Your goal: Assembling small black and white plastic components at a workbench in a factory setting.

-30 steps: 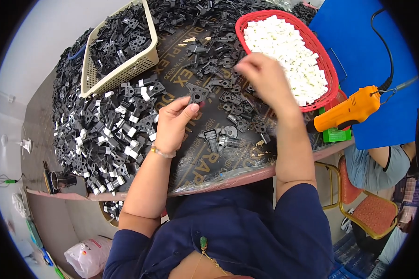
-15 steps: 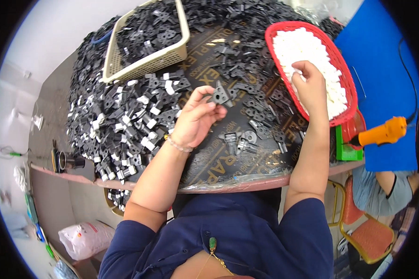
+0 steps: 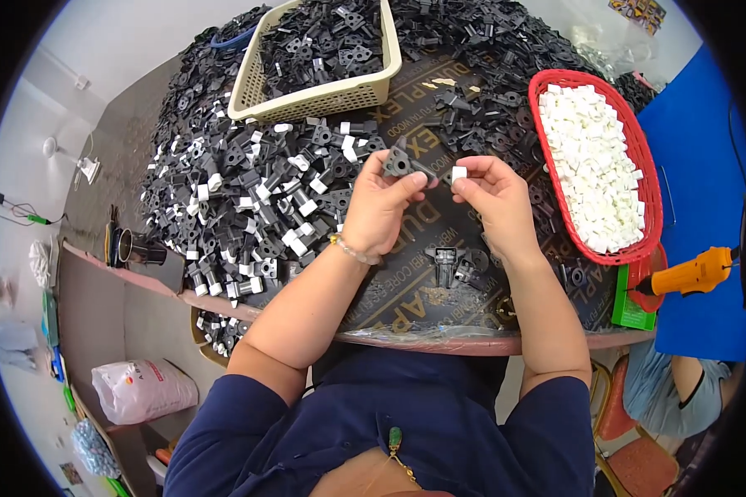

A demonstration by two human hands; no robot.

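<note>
My left hand (image 3: pixel 375 207) pinches a black plastic bracket (image 3: pixel 399 162) with holes in it, held over the dark table. Close on its right, my right hand (image 3: pixel 504 207) grips a small white block (image 3: pixel 459 174) between thumb and fingers. The block and the bracket's end are near each other; a small gap seems to lie between them. Left of my left hand spreads a heap of black parts with white ends (image 3: pixel 261 189). To the right stands a red basket (image 3: pixel 651 192) filled with white blocks (image 3: pixel 590 157).
A beige basket (image 3: pixel 315 100) of black parts stands at the back left, with more black parts (image 3: pixel 489 37) piled behind. Loose black parts (image 3: pixel 445 263) lie near the front edge. An orange power tool (image 3: pixel 692 271) rests at the right beside a green box (image 3: pixel 628 308). Another person's sleeve (image 3: pixel 659 398) shows at lower right.
My right hand has left the red basket and come in beside my left hand, now with a white block. The left hand still holds the bracket. The whole view has shifted somewhat.
</note>
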